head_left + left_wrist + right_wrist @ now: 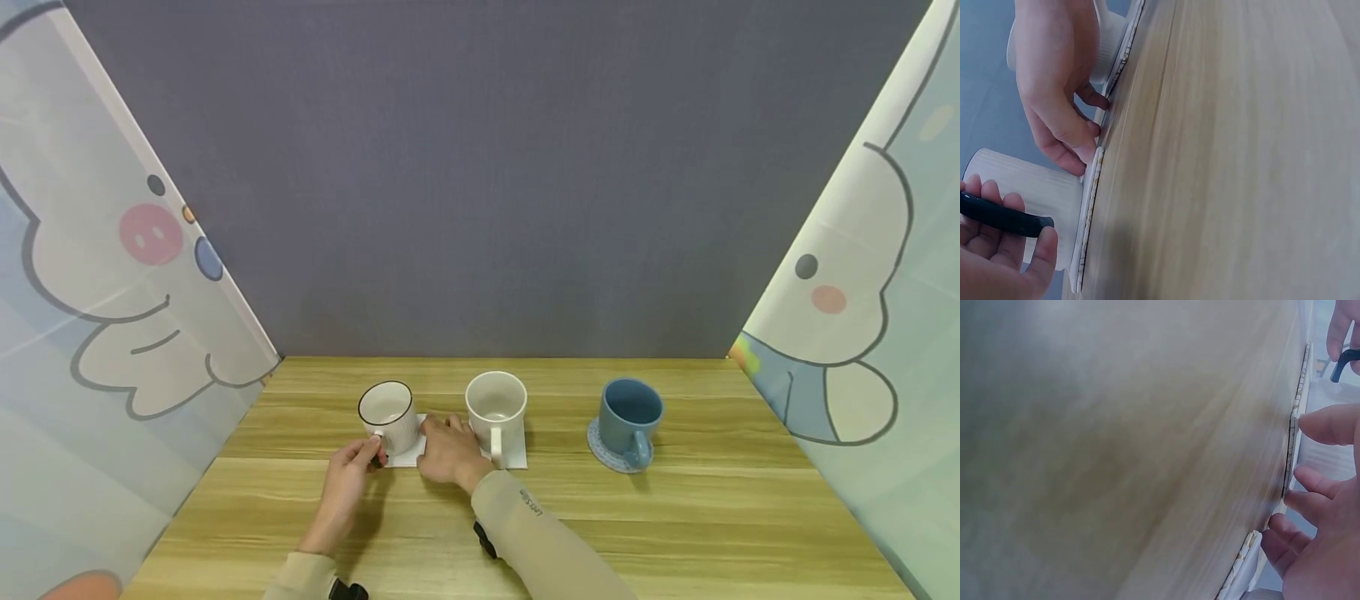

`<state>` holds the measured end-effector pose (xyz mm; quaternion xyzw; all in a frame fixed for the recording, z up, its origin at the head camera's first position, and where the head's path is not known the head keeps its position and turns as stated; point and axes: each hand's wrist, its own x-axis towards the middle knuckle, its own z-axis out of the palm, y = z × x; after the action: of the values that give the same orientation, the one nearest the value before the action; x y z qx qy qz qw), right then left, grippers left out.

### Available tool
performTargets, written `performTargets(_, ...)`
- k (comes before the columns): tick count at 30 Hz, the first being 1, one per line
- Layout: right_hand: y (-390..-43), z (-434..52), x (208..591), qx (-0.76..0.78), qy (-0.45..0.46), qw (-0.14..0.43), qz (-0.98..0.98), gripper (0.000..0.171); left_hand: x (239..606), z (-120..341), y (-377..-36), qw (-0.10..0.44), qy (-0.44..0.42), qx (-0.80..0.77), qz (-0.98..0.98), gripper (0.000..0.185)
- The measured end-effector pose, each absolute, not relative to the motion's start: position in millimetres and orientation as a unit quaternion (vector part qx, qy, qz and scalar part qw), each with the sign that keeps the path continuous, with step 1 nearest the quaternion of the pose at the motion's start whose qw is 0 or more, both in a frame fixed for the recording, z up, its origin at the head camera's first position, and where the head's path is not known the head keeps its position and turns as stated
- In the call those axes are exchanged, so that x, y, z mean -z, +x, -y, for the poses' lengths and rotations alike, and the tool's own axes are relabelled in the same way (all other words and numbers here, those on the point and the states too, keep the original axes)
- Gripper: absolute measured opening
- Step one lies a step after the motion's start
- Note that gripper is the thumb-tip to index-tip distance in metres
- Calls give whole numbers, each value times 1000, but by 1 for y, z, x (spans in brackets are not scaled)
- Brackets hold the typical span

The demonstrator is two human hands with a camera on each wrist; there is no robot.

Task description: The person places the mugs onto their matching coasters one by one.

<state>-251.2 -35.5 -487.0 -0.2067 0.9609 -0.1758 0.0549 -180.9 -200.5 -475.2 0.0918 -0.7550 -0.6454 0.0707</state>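
Observation:
A white cup with a black rim (387, 412) stands on a white square coaster (411, 455) at the left of a wooden table. My left hand (367, 454) pinches its black handle (1004, 215) from the near side. My right hand (444, 435) lies between this cup and a plain white mug (496, 407), with its fingertips (1075, 159) pressing on the coaster's edge (1089, 206). The plain mug stands on its own white square coaster (517, 455). In the right wrist view, my right fingers (1319, 500) touch the coaster rim (1293, 447).
A blue mug (631, 415) stands on a round blue coaster (602, 453) to the right. The wooden table (675, 517) is walled by a grey panel behind and cartoon-printed panels at both sides.

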Motion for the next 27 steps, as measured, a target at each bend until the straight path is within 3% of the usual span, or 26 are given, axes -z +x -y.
performTargets(17,-244,35,482,173,-216,52,-960,45,472,203,-182,44,96,644,758,38)
performTargets(27,-222,25,458,193,-267,41,-943,5,471,206,-185,44,91,623,776,39)
